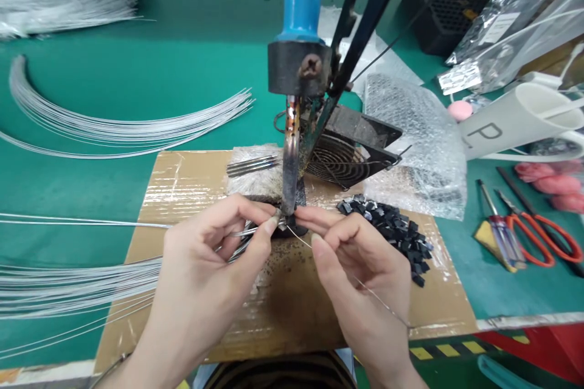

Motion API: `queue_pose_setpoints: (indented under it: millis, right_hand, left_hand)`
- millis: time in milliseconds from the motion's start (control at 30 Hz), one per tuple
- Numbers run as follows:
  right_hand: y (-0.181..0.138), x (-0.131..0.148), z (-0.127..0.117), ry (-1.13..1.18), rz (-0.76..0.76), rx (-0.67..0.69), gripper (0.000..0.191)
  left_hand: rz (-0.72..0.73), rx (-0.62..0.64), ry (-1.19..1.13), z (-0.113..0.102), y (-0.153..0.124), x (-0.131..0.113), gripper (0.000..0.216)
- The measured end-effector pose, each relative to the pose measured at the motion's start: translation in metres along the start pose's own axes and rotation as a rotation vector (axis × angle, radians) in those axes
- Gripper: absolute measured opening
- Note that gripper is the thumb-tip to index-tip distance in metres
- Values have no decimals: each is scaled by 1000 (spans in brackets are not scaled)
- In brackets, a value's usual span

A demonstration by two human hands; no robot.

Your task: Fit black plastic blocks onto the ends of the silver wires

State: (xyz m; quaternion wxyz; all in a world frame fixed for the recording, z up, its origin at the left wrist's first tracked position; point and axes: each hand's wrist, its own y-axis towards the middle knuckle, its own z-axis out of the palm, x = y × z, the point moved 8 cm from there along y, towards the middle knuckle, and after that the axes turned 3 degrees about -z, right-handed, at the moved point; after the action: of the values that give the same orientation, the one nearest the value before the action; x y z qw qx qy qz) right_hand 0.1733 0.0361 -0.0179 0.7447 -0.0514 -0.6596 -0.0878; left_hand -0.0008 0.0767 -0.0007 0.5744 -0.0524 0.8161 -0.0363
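Note:
My left hand [212, 267] is closed in a pinch around the end of a thin grey cable [114, 222], right at the tip of a blue-handled soldering iron [291, 152]. The iron points straight down from a black clamp. My right hand [365, 273] pinches a strand of solder wire [298, 236], whose front end reaches the iron's tip. The tail of that strand runs out behind my palm. Fingers partly hide the small piece at the cable's end. Beneath my left hand lie more cable ends.
Cardboard [301, 316] covers the work area. A pile of small black parts [392, 231] lies right of my right hand. Behind the iron sits a fan [342, 158]. Cable bundles [128, 124] lie left; orange-handled scissors [531, 243], a screwdriver [504, 237] and a white mug [506, 121] are right.

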Motion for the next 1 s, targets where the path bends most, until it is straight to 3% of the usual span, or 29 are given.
queue_pose_setpoints:
  millis: [1000]
  right_hand:
    - [-1,1,-1,-72,-30,-35,20]
  left_hand:
    - [23,23,67,0,-4,-3,8]
